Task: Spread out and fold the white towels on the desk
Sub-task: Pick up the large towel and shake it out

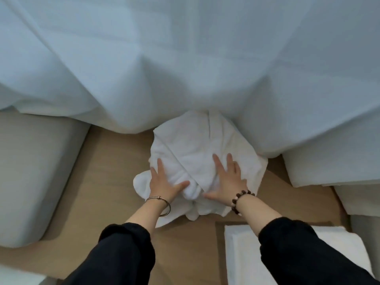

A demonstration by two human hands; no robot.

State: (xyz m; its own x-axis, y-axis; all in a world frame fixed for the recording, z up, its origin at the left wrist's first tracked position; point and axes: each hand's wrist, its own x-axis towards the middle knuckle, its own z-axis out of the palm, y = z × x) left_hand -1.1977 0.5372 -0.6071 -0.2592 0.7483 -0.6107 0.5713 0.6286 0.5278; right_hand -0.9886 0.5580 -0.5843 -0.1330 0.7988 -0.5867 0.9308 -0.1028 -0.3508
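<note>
While beneath flat hands [162, 182] [228, 177], white towel [191, 149] rumpled, bunched.

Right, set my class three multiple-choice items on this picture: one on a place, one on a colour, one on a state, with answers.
1. Where on the desk does the folded towel lie? A near right B far left C centre
2. What colour are the sleeves? A red B black C white
3. What state is the middle towel in? A neatly folded B rolled tight C bunched, wrinkled
Answers: 1A, it lies near right; 2B, both cuffs are black; 3C, left hand and right hand press flat on loose wrinkles.
</note>
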